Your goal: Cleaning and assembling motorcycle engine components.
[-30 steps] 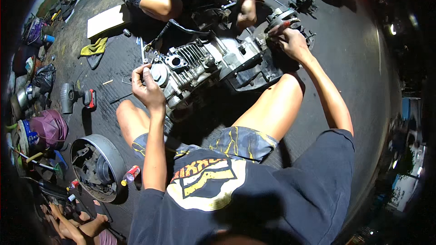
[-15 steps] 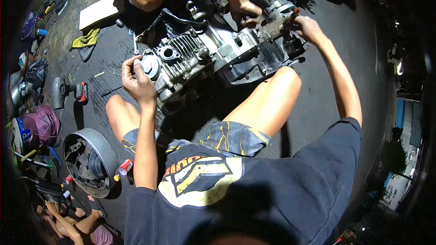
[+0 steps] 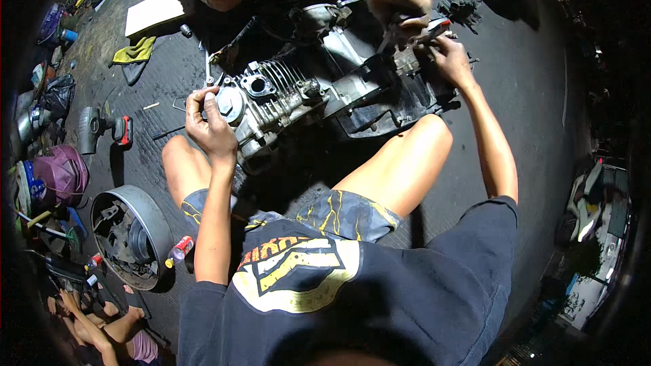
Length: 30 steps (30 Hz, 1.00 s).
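A scooter engine [image 3: 268, 98] lies in front of my knees, with a finned cylinder, an oval port and a round metal cap [image 3: 229, 106] at its left end. Beside that cap is my left hand [image 3: 211, 125], thumb and fingers pressed together; whatever is between them cannot be made out. My right hand [image 3: 451, 61] is closed at the far right end of the engine, next to a red-tipped piece [image 3: 439, 26]. What its fingers grip is hidden. Another person's hand [image 3: 407, 10] bends over the same end, close to mine.
To the left lie a yellow-grey cloth [image 3: 133, 57], a cordless power tool [image 3: 102, 130], a purple bag [image 3: 61, 175] and a wheel drum [image 3: 132, 237] with a bottle [image 3: 180, 251] beside it. A dark metal part [image 3: 461, 7] sits beyond the engine. Other people sit nearby.
The other person's hand has lifted and moved right, toward my right hand. My right hand has come slightly lower. Parts at the engine's right end look shifted; my left hand stays by the cap.
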Tool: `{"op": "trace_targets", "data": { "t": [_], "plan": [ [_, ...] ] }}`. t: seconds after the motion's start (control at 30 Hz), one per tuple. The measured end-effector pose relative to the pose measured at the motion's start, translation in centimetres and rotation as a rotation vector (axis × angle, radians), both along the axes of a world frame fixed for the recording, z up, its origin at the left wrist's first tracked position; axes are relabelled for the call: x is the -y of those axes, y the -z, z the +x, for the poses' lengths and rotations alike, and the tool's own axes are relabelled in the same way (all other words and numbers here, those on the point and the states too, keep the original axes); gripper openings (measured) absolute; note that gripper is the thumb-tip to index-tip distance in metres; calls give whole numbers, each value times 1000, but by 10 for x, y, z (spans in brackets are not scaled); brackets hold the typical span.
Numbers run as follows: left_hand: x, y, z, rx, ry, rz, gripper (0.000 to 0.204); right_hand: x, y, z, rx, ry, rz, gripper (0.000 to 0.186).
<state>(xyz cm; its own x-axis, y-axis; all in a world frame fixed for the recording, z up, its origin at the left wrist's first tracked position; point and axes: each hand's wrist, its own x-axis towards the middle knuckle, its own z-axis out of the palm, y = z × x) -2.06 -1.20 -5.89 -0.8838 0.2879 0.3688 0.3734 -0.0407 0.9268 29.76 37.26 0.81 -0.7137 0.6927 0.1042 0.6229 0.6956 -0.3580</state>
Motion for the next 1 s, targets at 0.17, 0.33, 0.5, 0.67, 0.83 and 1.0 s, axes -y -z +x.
{"op": "trace_targets", "data": {
  "t": [0.17, 0.33, 0.5, 0.67, 0.83, 1.0],
  "plan": [
    [-1, -1, 0, -6, 10, -6, 16, -18, 18, 12, 40, -4, 21, 42],
    [3, -2, 1, -1, -11, -12, 16, -3, 1, 1, 190, 39, 220, 32],
    [-2, -9, 5, -39, -15, -10, 15, 12, 5, 16, 173, 184, 166, 37],
    [1, -5, 4, -39, -16, -23, 15, 19, 0, 2, 134, 203, 160, 36],
    [-1, -7, 3, -29, -5, -22, 15, 19, -9, 12, 341, 314, 223, 38],
    [-7, -3, 4, -29, -12, -4, 15, -4, 4, 10, 149, 570, 224, 45]
  ]
}}
